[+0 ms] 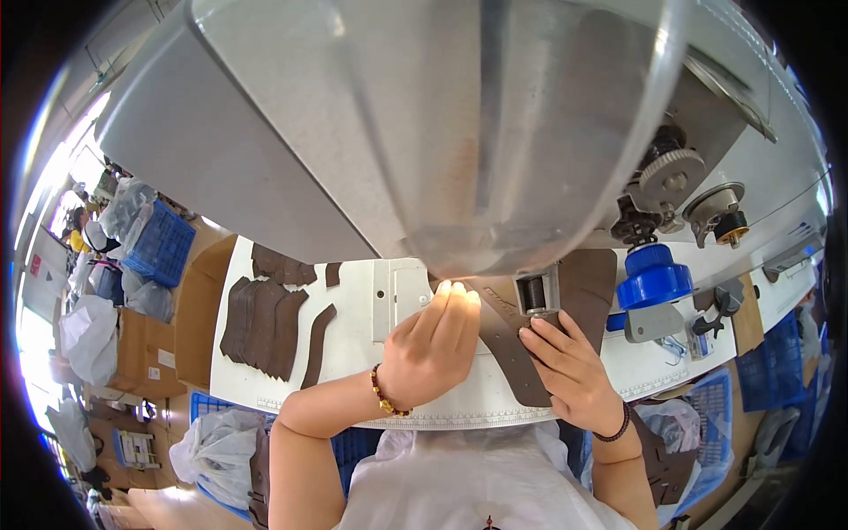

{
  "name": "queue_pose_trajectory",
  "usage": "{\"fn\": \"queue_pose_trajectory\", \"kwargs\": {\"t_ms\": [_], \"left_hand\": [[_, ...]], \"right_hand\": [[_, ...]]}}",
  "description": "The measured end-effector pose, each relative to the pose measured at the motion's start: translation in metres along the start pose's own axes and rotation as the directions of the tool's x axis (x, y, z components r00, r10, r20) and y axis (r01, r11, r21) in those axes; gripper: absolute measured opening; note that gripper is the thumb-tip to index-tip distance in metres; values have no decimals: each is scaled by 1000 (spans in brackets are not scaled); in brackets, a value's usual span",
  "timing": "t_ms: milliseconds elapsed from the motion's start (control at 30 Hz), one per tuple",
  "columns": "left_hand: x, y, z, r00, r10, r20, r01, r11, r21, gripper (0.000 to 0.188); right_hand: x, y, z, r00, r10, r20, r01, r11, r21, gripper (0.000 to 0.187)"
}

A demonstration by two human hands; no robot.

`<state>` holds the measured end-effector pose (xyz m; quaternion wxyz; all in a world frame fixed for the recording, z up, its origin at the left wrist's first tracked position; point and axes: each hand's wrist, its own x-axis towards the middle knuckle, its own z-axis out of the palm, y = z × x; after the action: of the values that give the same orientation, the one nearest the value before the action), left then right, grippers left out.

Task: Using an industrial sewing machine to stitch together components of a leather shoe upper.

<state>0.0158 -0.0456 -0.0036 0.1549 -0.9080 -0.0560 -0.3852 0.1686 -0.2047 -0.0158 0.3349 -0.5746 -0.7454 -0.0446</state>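
Observation:
A brown leather-like piece [523, 375] lies on the white bed of a sewing machine [300, 115], one part reaching toward the front edge. My right hand [574, 371] rests flat on it with fingers stretched out, beside a roller-like metal part [536, 293]. My left hand [433, 344] is at the piece's left end, under the machine head, its fingers bent and pressed together. What its fingertips grip is hidden from view. The needle area is covered by the machine head and a clear shield [530, 194].
Brown cut pieces [265, 327] lie stacked at the left, with a narrow curved strip [319, 344] beside them. A blue knob [654, 276] sticks out at right. Blue crates [162, 243], plastic bags [216, 446] and a cardboard box [201, 309] surround the table.

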Motion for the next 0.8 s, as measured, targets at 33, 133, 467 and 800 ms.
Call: {"fn": "queue_pose_trajectory", "kwargs": {"t_ms": [33,133,467,800], "left_hand": [[0,-2,0,1000,-17,0,17,999,-31,26],[2,-11,-1,1000,-15,-4,15,995,-100,25],[-3,-34,0,999,20,47,-7,965,-263,27],[-1,-57,-1,997,50,65,-13,882,-472,38]], "right_hand": [[1,-1,1,1000,0,10,0,1000,-7,26],[1,-10,8,1000,-9,25,12,996,-87,26],[7,-43,36,998,66,-20,-69,979,-191,33],[19,-72,75,990,109,-90,-131,946,-297,39]]}}
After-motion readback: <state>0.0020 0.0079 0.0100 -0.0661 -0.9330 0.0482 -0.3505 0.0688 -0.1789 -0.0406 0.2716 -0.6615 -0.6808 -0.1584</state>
